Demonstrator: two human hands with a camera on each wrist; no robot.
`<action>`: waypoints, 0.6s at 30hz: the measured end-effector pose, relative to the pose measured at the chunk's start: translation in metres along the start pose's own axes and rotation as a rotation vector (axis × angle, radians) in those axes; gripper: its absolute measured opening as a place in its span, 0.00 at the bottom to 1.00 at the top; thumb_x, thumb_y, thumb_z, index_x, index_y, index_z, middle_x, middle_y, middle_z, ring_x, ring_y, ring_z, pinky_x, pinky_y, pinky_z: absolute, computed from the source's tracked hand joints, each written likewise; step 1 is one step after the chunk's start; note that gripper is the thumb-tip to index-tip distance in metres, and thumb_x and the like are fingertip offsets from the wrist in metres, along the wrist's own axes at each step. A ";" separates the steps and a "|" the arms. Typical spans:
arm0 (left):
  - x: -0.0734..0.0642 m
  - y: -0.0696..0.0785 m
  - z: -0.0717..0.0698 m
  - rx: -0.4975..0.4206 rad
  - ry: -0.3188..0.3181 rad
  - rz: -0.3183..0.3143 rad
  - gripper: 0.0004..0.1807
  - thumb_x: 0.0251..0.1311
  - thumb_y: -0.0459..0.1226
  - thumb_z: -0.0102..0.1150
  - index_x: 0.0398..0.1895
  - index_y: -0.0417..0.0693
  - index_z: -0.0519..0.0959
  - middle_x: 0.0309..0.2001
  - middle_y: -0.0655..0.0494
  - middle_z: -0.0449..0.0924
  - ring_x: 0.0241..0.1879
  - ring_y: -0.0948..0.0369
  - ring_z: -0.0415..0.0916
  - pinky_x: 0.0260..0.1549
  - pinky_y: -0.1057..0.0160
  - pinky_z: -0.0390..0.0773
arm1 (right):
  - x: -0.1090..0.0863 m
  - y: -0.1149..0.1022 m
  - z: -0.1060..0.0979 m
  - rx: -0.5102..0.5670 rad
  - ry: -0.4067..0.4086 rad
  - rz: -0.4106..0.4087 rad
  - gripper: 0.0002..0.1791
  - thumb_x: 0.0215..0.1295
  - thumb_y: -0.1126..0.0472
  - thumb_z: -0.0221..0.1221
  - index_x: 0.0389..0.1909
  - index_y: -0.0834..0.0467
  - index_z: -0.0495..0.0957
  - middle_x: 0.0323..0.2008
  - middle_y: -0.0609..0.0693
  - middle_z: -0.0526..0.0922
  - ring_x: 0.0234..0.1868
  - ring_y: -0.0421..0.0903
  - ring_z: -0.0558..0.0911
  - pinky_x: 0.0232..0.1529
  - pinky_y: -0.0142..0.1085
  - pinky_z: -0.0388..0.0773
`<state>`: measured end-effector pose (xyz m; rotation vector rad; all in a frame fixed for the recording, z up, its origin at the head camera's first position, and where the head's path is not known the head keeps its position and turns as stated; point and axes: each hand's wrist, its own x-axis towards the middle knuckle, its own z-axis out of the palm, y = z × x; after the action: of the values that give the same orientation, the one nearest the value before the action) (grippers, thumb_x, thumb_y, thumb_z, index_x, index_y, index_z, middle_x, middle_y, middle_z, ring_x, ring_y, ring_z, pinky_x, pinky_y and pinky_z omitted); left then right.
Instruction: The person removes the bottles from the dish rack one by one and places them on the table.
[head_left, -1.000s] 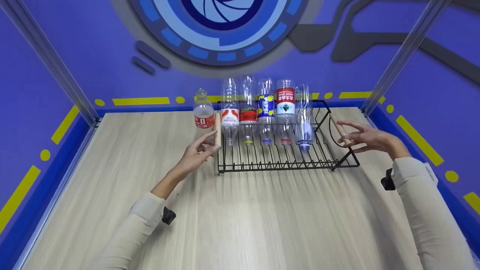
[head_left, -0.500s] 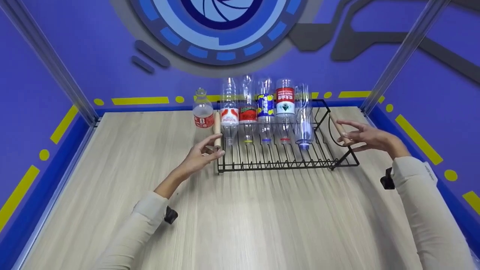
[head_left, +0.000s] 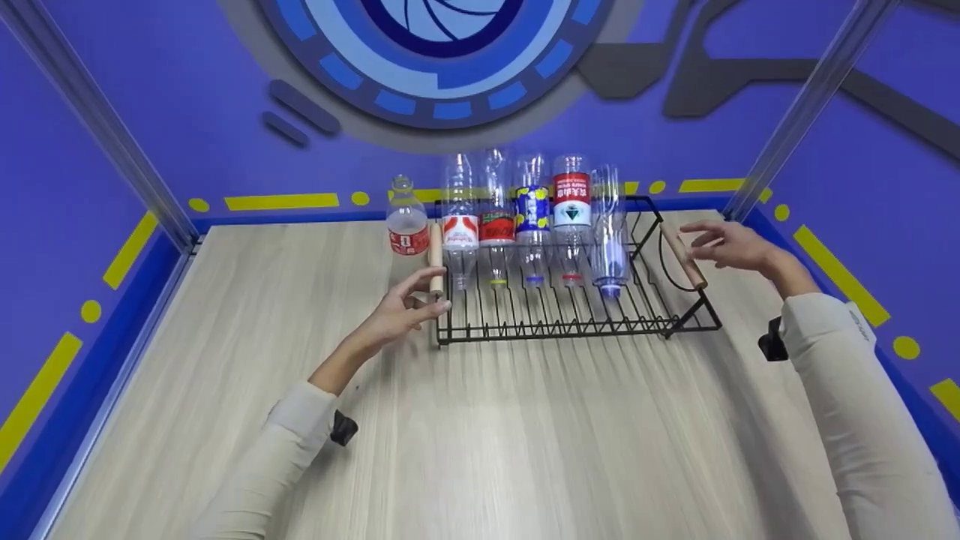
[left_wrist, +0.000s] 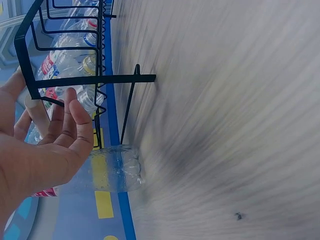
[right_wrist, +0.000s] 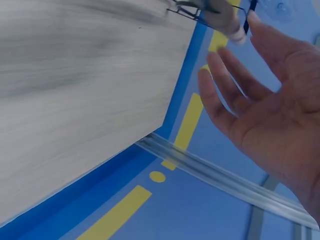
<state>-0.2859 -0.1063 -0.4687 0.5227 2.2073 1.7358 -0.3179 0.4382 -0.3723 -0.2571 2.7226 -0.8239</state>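
Head view: a black wire rack (head_left: 685, 315) stands toward the back of the pale wood-grain table (head_left: 525, 450), with a wooden handle on either side. The left hand (head_left: 394, 309) has its fingers bent around the near end of the left handle (head_left: 436, 247), thumb by the dark frame below it; how firmly it grips cannot be told. The right hand (head_left: 735, 246) hangs beside the right handle (head_left: 684, 257), its fingers loose and spread, gripping nothing; whether a fingertip brushes the wood cannot be told. Five clear bottles lean neck-down in the rack, side by side: one with a white-and-red label (head_left: 460, 232), one with a red-and-green label (head_left: 496, 228), one with a blue-and-yellow label (head_left: 532, 208), one with a red-and-white label (head_left: 572, 201), and a clear bottle with a blue cap (head_left: 610, 240) nearest the right handle. A sixth, a red-labelled bottle (head_left: 408, 223), stands upright just outside the rack, beside the left handle. Behind everything rises a blue-violet wall (head_left: 247, 172) with yellow dashes near the bottom.
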 end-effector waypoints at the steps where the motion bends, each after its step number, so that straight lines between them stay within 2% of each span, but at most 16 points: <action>1: 0.000 0.000 0.000 -0.002 -0.003 -0.001 0.34 0.70 0.39 0.62 0.77 0.55 0.63 0.67 0.43 0.69 0.41 0.60 0.72 0.34 0.66 0.73 | 0.001 -0.002 -0.001 -0.011 0.038 0.005 0.32 0.79 0.55 0.54 0.76 0.65 0.59 0.65 0.76 0.70 0.63 0.72 0.74 0.58 0.61 0.78; 4: 0.001 0.001 0.000 -0.007 -0.006 -0.007 0.34 0.69 0.38 0.63 0.77 0.55 0.64 0.67 0.43 0.70 0.41 0.60 0.73 0.34 0.66 0.73 | 0.005 -0.012 -0.002 0.000 0.128 0.014 0.31 0.79 0.53 0.53 0.75 0.64 0.62 0.66 0.74 0.71 0.64 0.71 0.74 0.59 0.59 0.77; 6: 0.001 0.001 0.000 -0.004 -0.007 -0.010 0.34 0.69 0.38 0.63 0.76 0.56 0.64 0.67 0.43 0.70 0.41 0.60 0.74 0.34 0.66 0.74 | 0.010 -0.019 -0.001 0.035 0.163 0.008 0.30 0.79 0.54 0.53 0.75 0.63 0.63 0.66 0.73 0.71 0.64 0.69 0.74 0.57 0.47 0.80; 7: 0.001 0.001 0.000 -0.003 -0.008 -0.012 0.34 0.69 0.38 0.63 0.76 0.56 0.64 0.66 0.42 0.70 0.41 0.60 0.74 0.34 0.66 0.74 | 0.012 -0.024 0.000 0.053 0.169 0.003 0.30 0.79 0.55 0.52 0.75 0.64 0.63 0.67 0.73 0.71 0.64 0.68 0.74 0.55 0.42 0.81; 9: 0.001 0.000 0.000 -0.005 -0.008 -0.017 0.34 0.69 0.38 0.63 0.76 0.56 0.64 0.66 0.41 0.70 0.41 0.60 0.75 0.35 0.65 0.74 | 0.018 -0.033 0.003 0.103 0.156 -0.004 0.30 0.79 0.57 0.52 0.76 0.65 0.60 0.67 0.73 0.70 0.58 0.58 0.80 0.51 0.32 0.81; 11: 0.001 0.001 0.000 -0.007 -0.009 -0.021 0.34 0.69 0.38 0.64 0.76 0.56 0.64 0.67 0.41 0.69 0.41 0.60 0.75 0.34 0.64 0.74 | 0.024 -0.041 0.007 0.139 0.126 -0.001 0.32 0.79 0.57 0.52 0.77 0.65 0.57 0.68 0.73 0.69 0.55 0.52 0.81 0.47 0.28 0.81; 14: 0.001 0.003 -0.001 -0.005 -0.010 -0.026 0.34 0.69 0.38 0.64 0.76 0.57 0.64 0.67 0.40 0.69 0.41 0.60 0.75 0.34 0.64 0.74 | 0.032 -0.053 0.014 0.211 0.045 0.030 0.36 0.80 0.57 0.50 0.80 0.65 0.48 0.69 0.75 0.65 0.57 0.52 0.79 0.59 0.42 0.82; 16: 0.001 0.004 -0.001 0.002 -0.009 -0.027 0.34 0.69 0.38 0.64 0.76 0.57 0.64 0.67 0.41 0.69 0.41 0.60 0.74 0.34 0.65 0.74 | 0.036 -0.060 0.018 0.262 -0.011 0.059 0.40 0.80 0.56 0.50 0.81 0.63 0.40 0.70 0.75 0.62 0.66 0.64 0.73 0.65 0.53 0.77; 18: 0.001 0.005 -0.001 0.007 -0.008 -0.029 0.34 0.69 0.39 0.64 0.76 0.57 0.64 0.67 0.41 0.69 0.40 0.60 0.74 0.33 0.65 0.74 | 0.041 -0.065 0.022 0.333 -0.074 0.095 0.45 0.80 0.58 0.51 0.81 0.62 0.30 0.72 0.77 0.56 0.71 0.70 0.64 0.69 0.59 0.71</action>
<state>-0.2870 -0.1053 -0.4638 0.4958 2.2052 1.7086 -0.3438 0.3633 -0.3618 -0.0831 2.4574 -1.1932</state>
